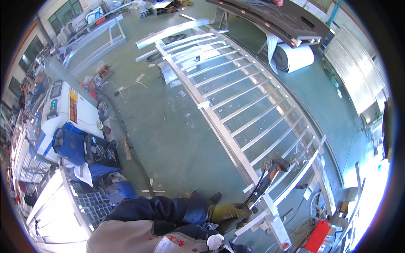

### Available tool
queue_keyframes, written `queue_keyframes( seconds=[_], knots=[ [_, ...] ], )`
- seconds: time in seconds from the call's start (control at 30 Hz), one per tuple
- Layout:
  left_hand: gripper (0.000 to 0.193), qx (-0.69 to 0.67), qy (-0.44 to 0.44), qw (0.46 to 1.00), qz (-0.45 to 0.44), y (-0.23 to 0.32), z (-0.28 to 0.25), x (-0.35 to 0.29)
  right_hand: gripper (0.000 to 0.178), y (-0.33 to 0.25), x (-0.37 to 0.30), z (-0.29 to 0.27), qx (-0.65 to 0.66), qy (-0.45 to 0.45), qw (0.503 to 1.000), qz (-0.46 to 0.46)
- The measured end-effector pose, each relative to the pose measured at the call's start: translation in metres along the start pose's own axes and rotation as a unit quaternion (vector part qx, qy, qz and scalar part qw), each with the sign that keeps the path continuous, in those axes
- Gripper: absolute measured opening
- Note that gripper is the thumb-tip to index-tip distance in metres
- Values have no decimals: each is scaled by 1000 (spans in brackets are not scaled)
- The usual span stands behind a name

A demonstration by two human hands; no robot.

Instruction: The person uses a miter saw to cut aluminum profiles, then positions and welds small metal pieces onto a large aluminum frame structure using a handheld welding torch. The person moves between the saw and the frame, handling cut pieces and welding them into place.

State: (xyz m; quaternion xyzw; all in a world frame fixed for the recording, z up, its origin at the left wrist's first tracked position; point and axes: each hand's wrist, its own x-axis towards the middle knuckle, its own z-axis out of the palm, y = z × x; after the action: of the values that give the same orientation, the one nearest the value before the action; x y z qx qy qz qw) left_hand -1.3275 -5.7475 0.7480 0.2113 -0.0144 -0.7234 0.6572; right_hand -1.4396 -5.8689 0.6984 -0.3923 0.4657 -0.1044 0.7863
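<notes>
My left arm, in a dark navy sleeve, reaches right across the lower middle. My left hand (pixel 236 212) wears an olive-yellow gauntlet with a darkened end and is beside the near end of a pale metal frame (pixel 236 156). Its fingers are too dark to make out. Low in the picture, my right hand (pixel 215 242) is in a white glove, closed and rounded. A small dark thing (pixel 228 246) shows beside it, its kind unclear. Just beyond my left hand, a black-and-orange power tool (pixel 270 175) rests on the frame. Many parallel bars cross the frame.
A white machine (pixel 69 107) with a screen stands left, beside a blue bag (pixel 69 145). A dark hose (pixel 130 147) runs along the green floor. A dark bench (pixel 278 21) and white roll (pixel 297 58) are at the far right. A red box (pixel 317 237) sits lower right.
</notes>
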Motion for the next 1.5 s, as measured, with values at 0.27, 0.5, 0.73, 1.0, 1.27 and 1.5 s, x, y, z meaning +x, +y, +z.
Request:
queue_keyframes(
  seconds=[0.27,0.5,0.73,1.0,1.27,1.5],
  knots=[
    [55,33,11,998,55,62,-31,20,45,-16,51,43,-46,-29,998,13],
    [59,6,78,994,78,140,-46,20,44,-27,108,109,-76,-77,993,44],
    [56,-58,106,979,162,208,-66,-29,44,-43,153,235,-165,-158,973,40],
    [34,46,126,961,242,290,-145,-117,45,-41,181,397,-263,-208,942,-22],
    [32,117,125,919,355,373,-209,-206,46,-66,175,534,-300,-245,915,-111],
    [37,-28,72,947,310,471,-233,-275,59,-82,196,713,-387,-343,830,-208]
  ],
)
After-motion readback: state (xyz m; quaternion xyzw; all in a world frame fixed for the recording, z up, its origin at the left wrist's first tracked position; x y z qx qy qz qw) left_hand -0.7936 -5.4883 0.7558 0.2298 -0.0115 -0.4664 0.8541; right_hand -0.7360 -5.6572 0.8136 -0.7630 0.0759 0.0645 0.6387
